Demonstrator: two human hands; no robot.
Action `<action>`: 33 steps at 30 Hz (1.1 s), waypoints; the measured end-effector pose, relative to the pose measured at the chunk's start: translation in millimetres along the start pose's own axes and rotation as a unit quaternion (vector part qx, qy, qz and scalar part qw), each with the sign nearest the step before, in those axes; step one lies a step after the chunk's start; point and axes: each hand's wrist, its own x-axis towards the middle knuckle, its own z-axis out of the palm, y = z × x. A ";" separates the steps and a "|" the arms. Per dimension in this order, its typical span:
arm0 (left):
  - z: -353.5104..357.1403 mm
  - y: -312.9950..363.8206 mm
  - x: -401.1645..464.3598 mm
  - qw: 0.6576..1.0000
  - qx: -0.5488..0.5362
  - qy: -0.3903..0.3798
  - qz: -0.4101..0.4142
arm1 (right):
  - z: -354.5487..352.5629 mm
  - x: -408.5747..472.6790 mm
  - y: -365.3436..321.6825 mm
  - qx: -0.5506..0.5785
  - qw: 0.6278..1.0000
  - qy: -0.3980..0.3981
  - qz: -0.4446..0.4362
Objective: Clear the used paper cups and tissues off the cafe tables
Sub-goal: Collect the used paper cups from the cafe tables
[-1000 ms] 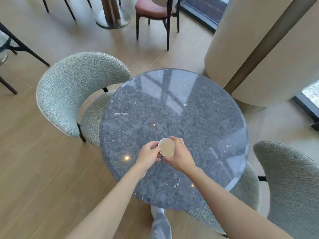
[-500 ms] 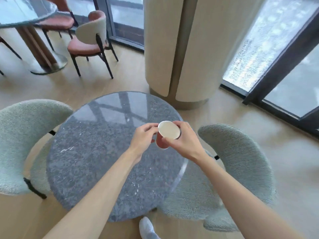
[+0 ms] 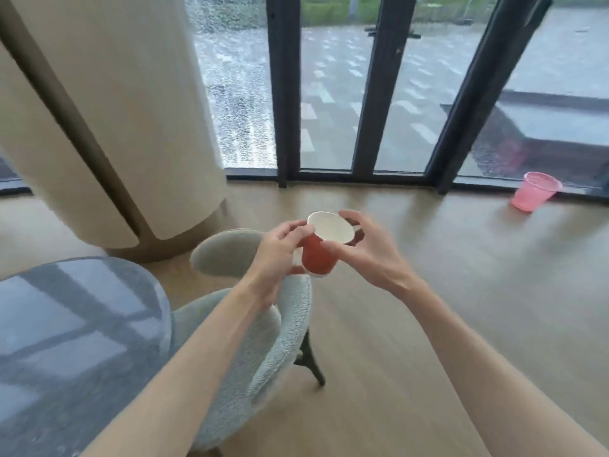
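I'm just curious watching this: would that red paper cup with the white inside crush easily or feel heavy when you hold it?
The red paper cup with the white inside is probably light: fingertips of the left hand and right hand alone carry it. Its thin paper wall likely dents under a hard squeeze. It looks empty inside, so tilting it as shown seems safe.

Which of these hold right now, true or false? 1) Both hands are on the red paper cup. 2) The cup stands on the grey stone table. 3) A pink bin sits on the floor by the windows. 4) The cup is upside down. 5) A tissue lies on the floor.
1) True: the left hand and right hand hold the red paper cup with a white inside.
2) False: it is held in the air, off the round grey stone table.
3) True: the pink plastic bin sits there.
4) False: its open mouth faces up, tilted.
5) False: no tissue is visible.
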 end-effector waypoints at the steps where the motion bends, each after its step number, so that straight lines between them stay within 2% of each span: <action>1: 32.6 1.7 0.7 1.000 0.003 -0.025 0.000 | -29.1 -12.1 11.8 0.002 1.000 0.026 0.008; 9: 260.8 16.4 -16.0 0.981 0.007 -0.191 -0.020 | -220.3 -113.7 83.7 -0.001 0.979 0.193 0.072; 17: 421.4 6.3 -14.5 0.939 0.021 -0.341 -0.046 | -329.3 -175.4 147.0 0.021 0.936 0.308 0.170; 21: 490.6 -2.4 6.7 0.914 0.033 -0.401 -0.058 | -379.6 -182.1 177.2 0.003 0.911 0.359 0.204; 26: 582.3 -4.4 62.9 0.884 0.044 -0.464 -0.031 | -452.6 -164.1 219.9 -0.014 0.877 0.426 0.223; 33: 711.2 23.6 138.1 0.862 0.013 -0.507 -0.009 | -564.1 -125.2 264.3 -0.038 0.840 0.479 0.252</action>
